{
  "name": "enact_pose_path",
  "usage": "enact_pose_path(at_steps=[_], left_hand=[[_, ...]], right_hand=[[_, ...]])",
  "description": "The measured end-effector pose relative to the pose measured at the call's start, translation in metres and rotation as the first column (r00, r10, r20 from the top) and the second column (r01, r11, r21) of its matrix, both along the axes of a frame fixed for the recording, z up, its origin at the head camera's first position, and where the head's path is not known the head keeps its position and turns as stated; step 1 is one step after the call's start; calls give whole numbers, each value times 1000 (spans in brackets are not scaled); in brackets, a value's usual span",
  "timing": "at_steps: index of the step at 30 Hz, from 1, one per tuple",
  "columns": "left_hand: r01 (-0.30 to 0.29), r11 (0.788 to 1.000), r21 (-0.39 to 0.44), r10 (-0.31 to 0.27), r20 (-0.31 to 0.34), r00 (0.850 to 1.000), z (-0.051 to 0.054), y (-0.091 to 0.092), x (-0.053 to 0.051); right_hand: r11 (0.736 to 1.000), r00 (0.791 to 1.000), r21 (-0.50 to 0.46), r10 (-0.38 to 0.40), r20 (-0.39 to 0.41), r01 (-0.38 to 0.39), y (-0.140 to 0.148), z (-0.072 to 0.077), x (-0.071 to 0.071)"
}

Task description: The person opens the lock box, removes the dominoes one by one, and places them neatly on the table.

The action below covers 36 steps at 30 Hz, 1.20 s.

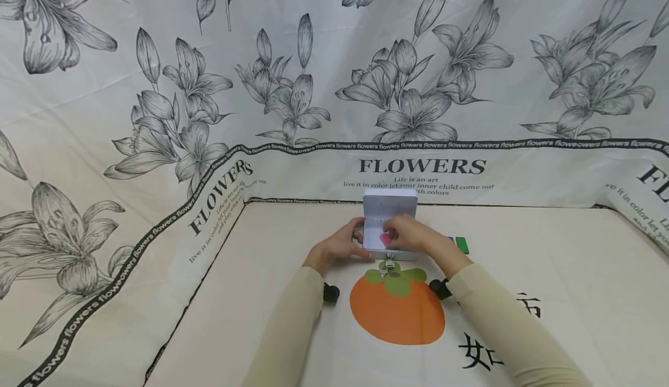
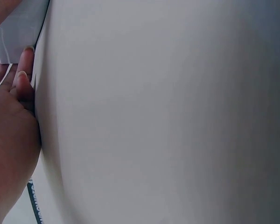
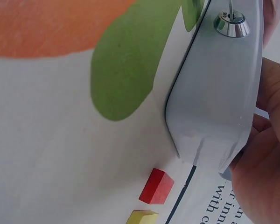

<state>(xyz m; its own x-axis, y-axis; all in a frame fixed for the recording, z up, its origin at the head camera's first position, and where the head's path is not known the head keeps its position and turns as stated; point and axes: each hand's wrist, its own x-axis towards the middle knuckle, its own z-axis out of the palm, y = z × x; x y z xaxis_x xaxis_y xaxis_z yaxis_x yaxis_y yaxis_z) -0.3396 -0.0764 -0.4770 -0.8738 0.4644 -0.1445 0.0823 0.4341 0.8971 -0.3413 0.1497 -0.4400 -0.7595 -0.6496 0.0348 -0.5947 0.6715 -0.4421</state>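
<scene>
A pale grey metal lock box (image 1: 372,242) stands at the far middle of the table with its lid (image 1: 389,205) raised. From its front lock (image 3: 232,23) hang keys (image 1: 384,271). My left hand (image 1: 342,243) grips the left side of the box, thumb near the front corner and fingers farther back. Over the box's inside, my right hand (image 1: 410,233) pinches a pink block (image 1: 385,239). The right wrist view does not show that block; the box wall hides part of the hand there.
Right of the box lie a green block (image 1: 462,245) and a blue one mostly behind my right wrist. A red block (image 3: 155,187) and a yellow block (image 3: 142,217) show in the right wrist view. The cloth (image 1: 502,247) bears a printed orange persimmon (image 1: 397,314). Behind hangs flowered fabric (image 1: 313,56).
</scene>
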Motion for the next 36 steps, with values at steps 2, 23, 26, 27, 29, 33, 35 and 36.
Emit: enact_pose_path(at_steps=[2,23,26,27,29,33,35,36], left_hand=[[-2,1000,-6,2,0,1000,0,0,1],[-14,1000,6,14,9,1000,-1,1,0],[-11,1000,9,11,6,1000,-2,0,-1],[-8,1000,15,8,5,1000,-1,0,-1],[-2,1000,22,2,1,1000,0,-1,0],[10,999,32,-10,-4,1000,1,-1,1],[14,1000,24,-14,-7,1000,0,-1,1],[15,1000,24,-15,-6,1000,-1,-1,1]], right_hand=[[1000,1000,8,17,-4,-16,0,0,-1],[1000,997,24,-12,71,10,-7,3,0],[1000,997,25,-16,74,14,-9,3,-1],[1000,997,25,-18,74,16,-10,3,-1],[999,997,23,-24,73,23,-10,2,-2],[999,998,2,-34,62,34,-11,0,-2],[999,998,-28,-36,52,38,-10,-1,-2],[998,998,-45,-43,50,45,-10,-1,-2]])
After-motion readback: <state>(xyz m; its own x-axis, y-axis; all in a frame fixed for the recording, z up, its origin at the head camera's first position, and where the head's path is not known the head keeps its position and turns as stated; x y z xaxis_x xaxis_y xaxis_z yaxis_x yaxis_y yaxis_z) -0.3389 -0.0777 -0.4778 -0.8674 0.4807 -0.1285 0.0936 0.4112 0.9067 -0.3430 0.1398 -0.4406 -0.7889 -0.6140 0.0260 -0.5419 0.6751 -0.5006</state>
